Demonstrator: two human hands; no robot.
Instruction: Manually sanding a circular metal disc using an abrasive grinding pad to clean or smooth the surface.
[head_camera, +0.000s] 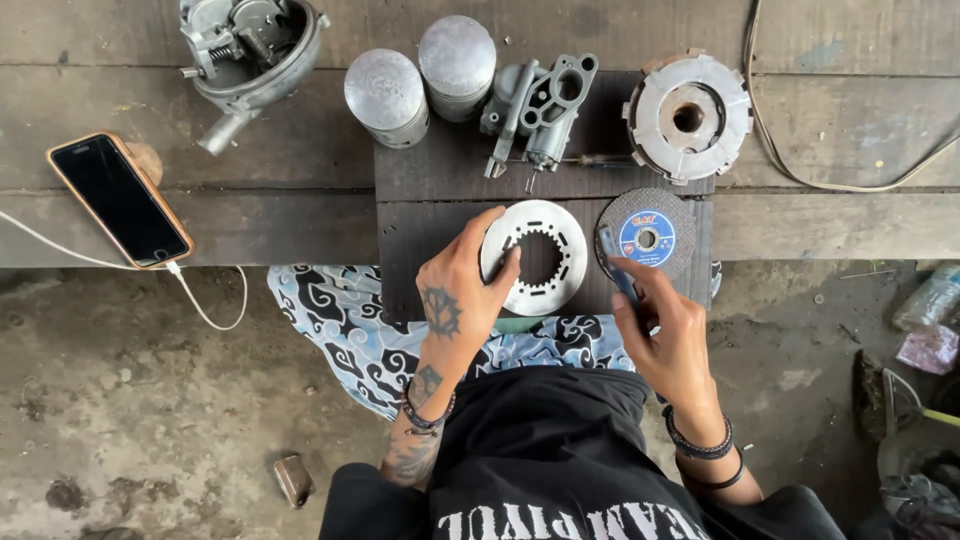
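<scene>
My left hand (460, 285) grips a flat silver toothed metal ring plate (545, 256), holding it by its left edge over a dark mat (440, 170). My right hand (665, 335) holds a thin blue-handled tool (612, 258) whose tip points at the ring's right side. Just beyond the tool lies a round grey cutting disc (648, 233) with a blue label.
On the wooden bench stand two silver pistons (385, 95), a carburettor body (540, 105), a round clutch hub (688, 115) and an engine cover (250, 50). A phone (120, 198) with a white cable lies at left. A patterned cloth (350, 325) hangs below.
</scene>
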